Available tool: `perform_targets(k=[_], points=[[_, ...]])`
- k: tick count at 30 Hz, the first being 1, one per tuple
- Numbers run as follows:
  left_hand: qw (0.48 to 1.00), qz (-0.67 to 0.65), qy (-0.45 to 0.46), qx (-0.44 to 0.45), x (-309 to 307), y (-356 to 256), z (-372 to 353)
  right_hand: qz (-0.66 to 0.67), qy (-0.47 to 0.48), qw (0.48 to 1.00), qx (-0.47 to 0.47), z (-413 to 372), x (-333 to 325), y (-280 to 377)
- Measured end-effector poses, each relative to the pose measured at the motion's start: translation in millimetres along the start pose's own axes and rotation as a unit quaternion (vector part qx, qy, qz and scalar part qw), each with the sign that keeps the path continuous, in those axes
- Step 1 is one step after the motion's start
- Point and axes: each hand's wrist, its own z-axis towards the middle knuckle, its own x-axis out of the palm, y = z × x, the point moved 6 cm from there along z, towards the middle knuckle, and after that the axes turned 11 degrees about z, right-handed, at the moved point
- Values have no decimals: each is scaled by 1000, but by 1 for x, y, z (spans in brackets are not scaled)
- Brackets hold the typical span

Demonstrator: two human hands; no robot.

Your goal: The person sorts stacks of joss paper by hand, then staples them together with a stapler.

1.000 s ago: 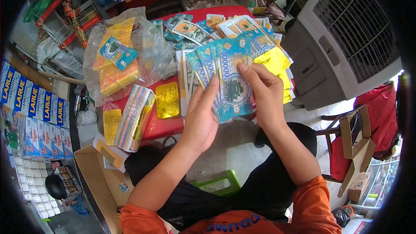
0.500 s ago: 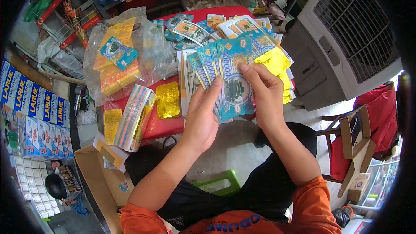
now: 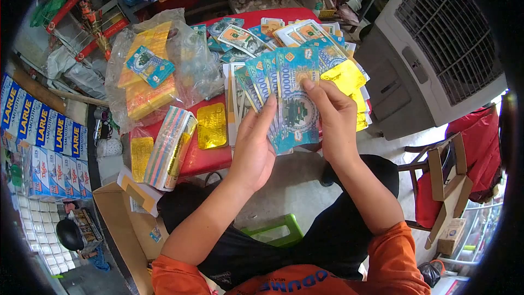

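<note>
Several blue paper banknotes [image 3: 297,106] are fanned out between my two hands, in front of the red table [image 3: 204,158]. My left hand [image 3: 256,145] grips the fan's left side, thumb on top. On the right side, my right hand [image 3: 334,117] pinches the front note with its thumb across the face. Behind the fan lie more loose notes [image 3: 240,38] and shiny gold sheets [image 3: 344,79]. To the left are a gold card [image 3: 212,125], a striped paper bundle [image 3: 170,150] and a clear plastic bag [image 3: 191,71] with yellow packets [image 3: 150,95].
A large grey air cooler [image 3: 404,76] stands at the right. Beer cartons [image 3: 46,125] are stacked at the far left. An open cardboard box [image 3: 117,213] sits by my left leg, and a green plastic stool [image 3: 289,229] is below me. A red-covered chair [image 3: 475,153] is at right.
The notes on the left of the fan have spread slightly further left, showing more of their edges. Both hands stay almost where they were.
</note>
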Motion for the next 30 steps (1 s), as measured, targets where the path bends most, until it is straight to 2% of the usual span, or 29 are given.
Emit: perform_targets(k=[11,14,19,28,30], points=[[999,-31,22,-11,2,-3,-2,34,9,999,36,-2,5,-1],[999,-30,28,-14,1,-3,-2,35,22,999,7,-2,7,-1],[999,-32,20,-23,2,-2,-2,40,41,998,23,-2,10,-4],[999,-21,36,-14,4,-3,-3,25,59,998,22,0,8,-7],[999,11,39,11,6,-6,-3,18,57,998,31,-1,8,-6]])
